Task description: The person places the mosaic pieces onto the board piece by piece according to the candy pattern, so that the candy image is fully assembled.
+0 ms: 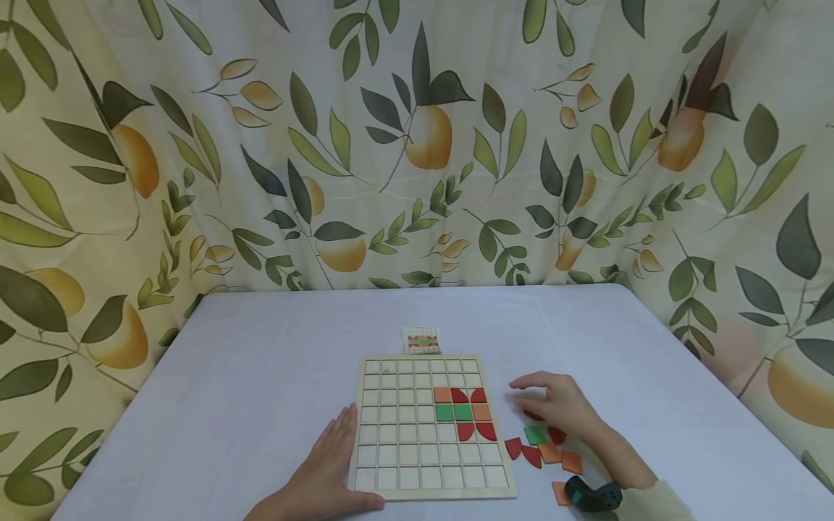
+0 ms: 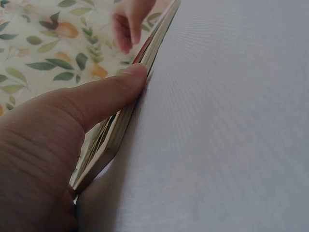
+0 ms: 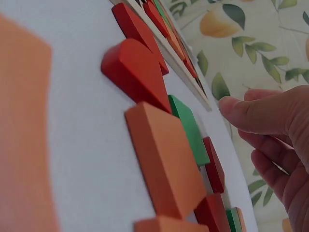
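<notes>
A wooden grid board (image 1: 397, 456) lies on the white table, with orange, green and red tiles set in the squares on its right side. My left hand (image 1: 329, 463) rests against its left edge, fingers straight and thumb (image 2: 108, 96) along the near edge. To the right of the board, my right hand (image 1: 557, 401) hovers above the loose pieces with fingers loosely bent. Nothing shows between its thumb and fingers (image 3: 270, 116). Beneath and in front of it lie red rounded pieces (image 3: 137, 72), a green tile (image 1: 536, 435) and orange tiles (image 3: 164, 159).
A small pattern card (image 1: 421, 340) lies just beyond the board's far edge. One orange tile (image 1: 560, 493) sits nearer, partly behind the dark wrist device (image 1: 593, 495). A leaf-and-fruit curtain (image 1: 417, 217) surrounds the table (image 1: 260, 362) at the back and sides.
</notes>
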